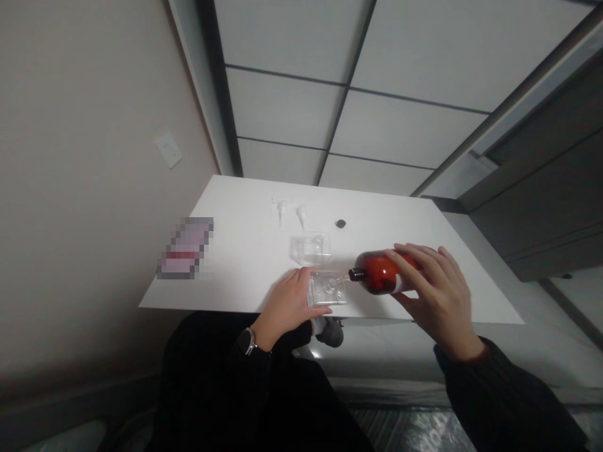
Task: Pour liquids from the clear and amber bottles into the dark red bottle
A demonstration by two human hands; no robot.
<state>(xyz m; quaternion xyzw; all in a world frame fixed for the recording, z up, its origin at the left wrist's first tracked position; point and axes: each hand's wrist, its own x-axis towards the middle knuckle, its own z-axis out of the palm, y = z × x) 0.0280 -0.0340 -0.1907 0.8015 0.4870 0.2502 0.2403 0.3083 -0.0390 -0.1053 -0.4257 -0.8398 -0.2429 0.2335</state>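
Observation:
My right hand [436, 292] is wrapped around a reddish-amber bottle [380, 271], tipped nearly level with its dark, uncapped neck pointing left. A thin clear stream seems to run from that neck to a clear square-sided bottle [330, 290]. My left hand [292, 298] grips this clear bottle from its left side, near the table's front edge. Just behind it stands a second clear bottle [311, 248], touched by neither hand. Farther back lie two white pump heads, one [281, 210] on the left and the other [301, 216] beside it. A small black cap [341, 223] rests to their right.
All these things are on a white table [245, 251]. At its left edge is a blurred-out pink item [186, 248]. A wall with a socket plate [168, 149] rises on the left, and pale panels [282, 107] stand behind the table.

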